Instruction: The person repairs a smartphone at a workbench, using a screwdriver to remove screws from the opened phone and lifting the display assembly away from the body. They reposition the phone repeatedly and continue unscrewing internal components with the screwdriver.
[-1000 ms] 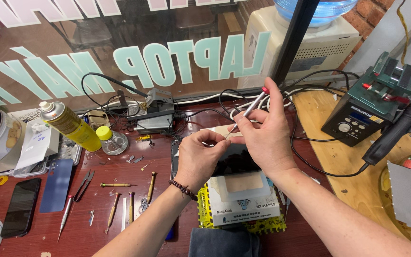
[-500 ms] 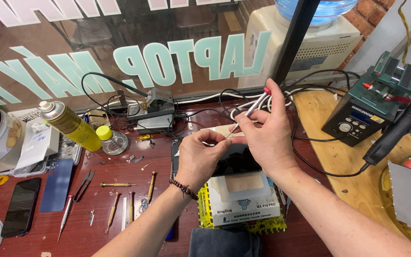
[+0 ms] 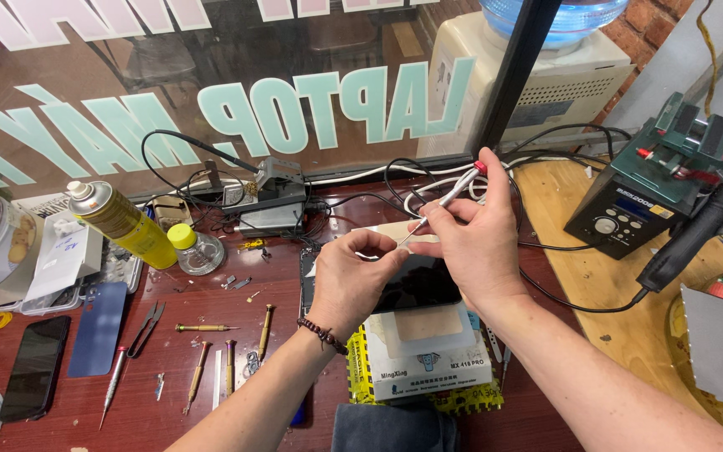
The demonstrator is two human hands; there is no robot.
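Phone (image 3: 416, 285) lies dark-screen-up on a white pad (image 3: 420, 331) near the table's (image 3: 211, 310) front edge, under both hands. Left hand (image 3: 349, 280) rests on its left side, fingers curled; thumb and forefinger pinch at the upper edge, though what they pinch is too small to tell. Right hand (image 3: 470, 247) has its grip clenched on a slim silver tool (image 3: 445, 201) with a red cap, held pen-style, tip angled down toward the left fingertips at the phone's top edge. A wired cable runs from the tool's end.

Surroundings: a yellow spray can (image 3: 119, 222) and a small yellow-capped bottle (image 3: 194, 249) stand to the left. Screwdrivers (image 3: 202, 368) and scissors (image 3: 146, 326) lie loose on the red table. A second phone (image 3: 35, 367) and a blue back cover (image 3: 98, 328) lie at far left. A soldering station (image 3: 629, 205) sits to the right, well apart from the hands.
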